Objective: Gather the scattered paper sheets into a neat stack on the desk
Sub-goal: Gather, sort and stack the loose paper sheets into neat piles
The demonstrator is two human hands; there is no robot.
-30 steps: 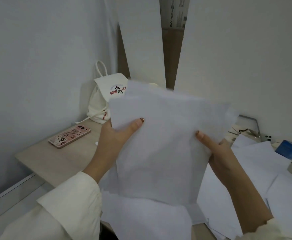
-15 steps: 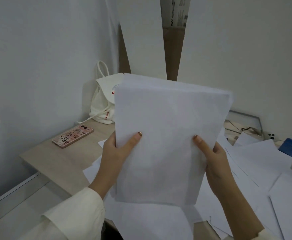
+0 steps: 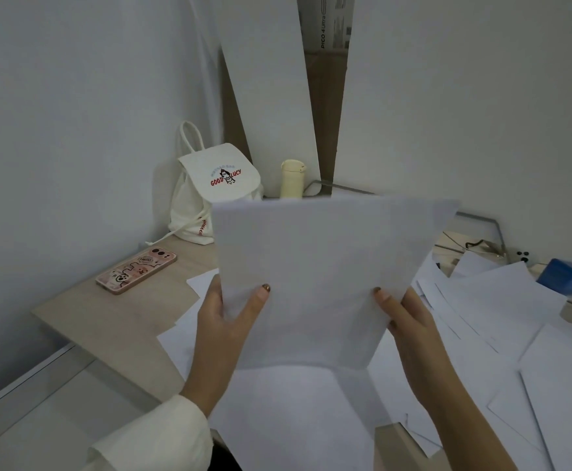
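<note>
I hold a squared-up bundle of white paper sheets (image 3: 322, 266) upright in front of me, its lower edge resting on or just above loose sheets on the desk. My left hand (image 3: 225, 321) grips its left edge with the thumb on the front. On the opposite edge, my right hand (image 3: 403, 321) grips the same way. More loose white sheets (image 3: 502, 321) lie scattered and overlapping across the right of the wooden desk (image 3: 114, 321), and some lie under the bundle (image 3: 298, 416).
A pink phone (image 3: 136, 270) lies at the desk's left. A white drawstring bag (image 3: 209, 188) and a cream bottle (image 3: 293, 178) stand in the back corner. A blue box (image 3: 568, 275) and a metal bracket (image 3: 485, 229) sit at the right. White walls close in behind.
The bundle went from fanned and uneven to squared edges, then dropped lower toward the desk, uncovering the bag and bottle. Both hands kept their grip and slid lower on the sides.
</note>
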